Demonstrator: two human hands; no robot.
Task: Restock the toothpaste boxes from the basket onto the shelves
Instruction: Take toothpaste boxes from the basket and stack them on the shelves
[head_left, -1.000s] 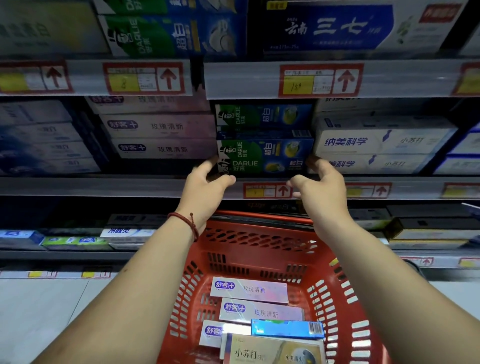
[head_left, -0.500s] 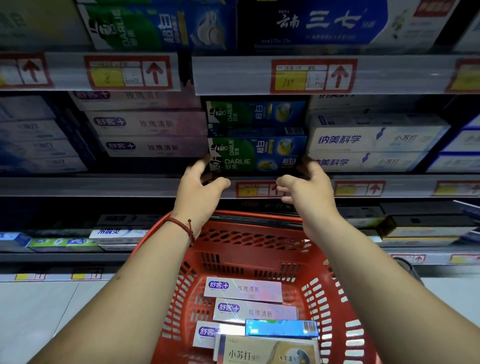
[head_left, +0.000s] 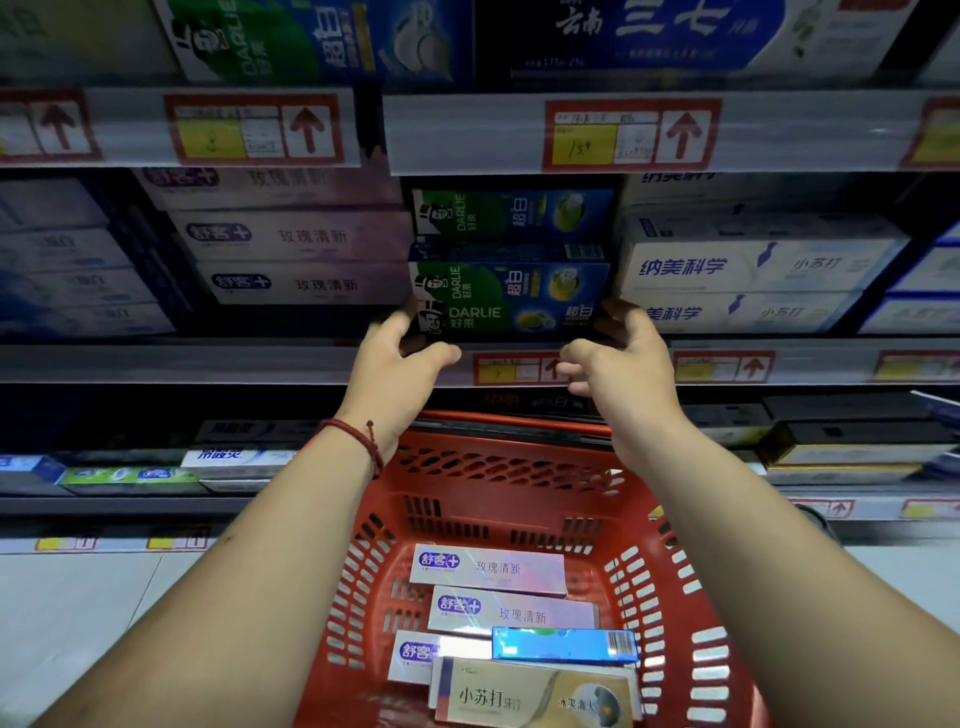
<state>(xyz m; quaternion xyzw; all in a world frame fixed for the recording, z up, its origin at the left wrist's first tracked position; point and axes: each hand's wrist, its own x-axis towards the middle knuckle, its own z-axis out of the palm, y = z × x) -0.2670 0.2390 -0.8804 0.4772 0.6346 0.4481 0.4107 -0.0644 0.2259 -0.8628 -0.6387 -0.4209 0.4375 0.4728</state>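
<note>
Your left grip (head_left: 400, 366) and right grip (head_left: 626, 364) clasp the ends of a Darlie toothpaste box (head_left: 498, 306) on the shelf (head_left: 208, 364), above a red basket (head_left: 509, 465) holding more toothpaste boxes (head_left: 511, 613).

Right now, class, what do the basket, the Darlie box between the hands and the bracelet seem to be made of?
Basket: moulded plastic, red, slightly glossy; the slotted walls and smooth rim suggest it.
Darlie box: printed card, probably gloss-coated; it has crisp folded edges and a sheen.
Bracelet: red cord or thread, matt, seemingly braided with a knot; too small to be sure.
</note>
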